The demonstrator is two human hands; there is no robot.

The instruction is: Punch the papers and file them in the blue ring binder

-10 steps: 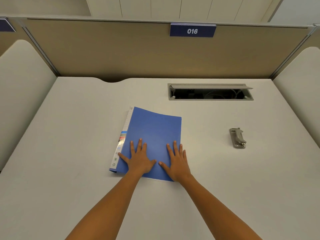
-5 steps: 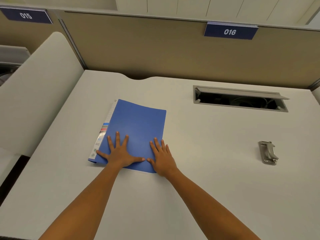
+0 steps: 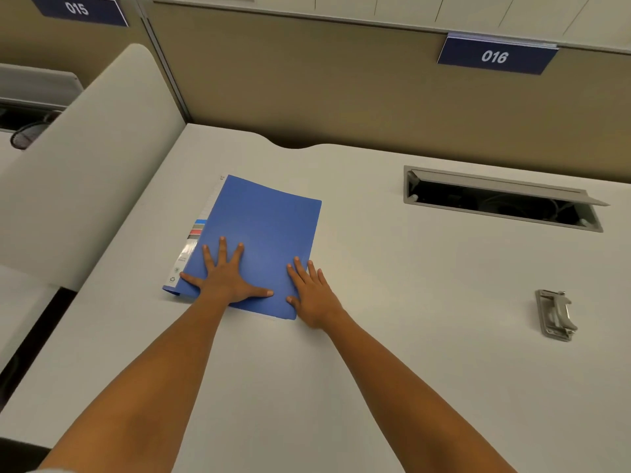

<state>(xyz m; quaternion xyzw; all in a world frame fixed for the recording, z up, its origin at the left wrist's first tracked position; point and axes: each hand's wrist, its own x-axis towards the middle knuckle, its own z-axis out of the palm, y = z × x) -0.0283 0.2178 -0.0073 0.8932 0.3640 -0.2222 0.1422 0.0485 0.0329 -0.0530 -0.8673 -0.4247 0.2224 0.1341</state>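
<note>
The blue ring binder (image 3: 263, 230) lies closed and flat on the white desk (image 3: 409, 336), its labelled spine to the left. My left hand (image 3: 227, 278) rests palm down on the cover's near left part, fingers spread. My right hand (image 3: 312, 295) lies flat over the binder's near right corner, partly on the desk. A grey metal hole punch (image 3: 556, 315) sits on the desk far to the right, apart from both hands. No loose papers are in sight.
An open cable hatch (image 3: 498, 199) is sunk in the desk at the back right. A tan partition (image 3: 341, 87) with a sign "016" (image 3: 495, 56) closes the back. A padded side divider (image 3: 85, 158) stands at the left, beyond it another desk.
Both hands stay flat on the binder. My view has swung to the left, so the binder and punch sit further right in frame and the neighbouring booth shows.
</note>
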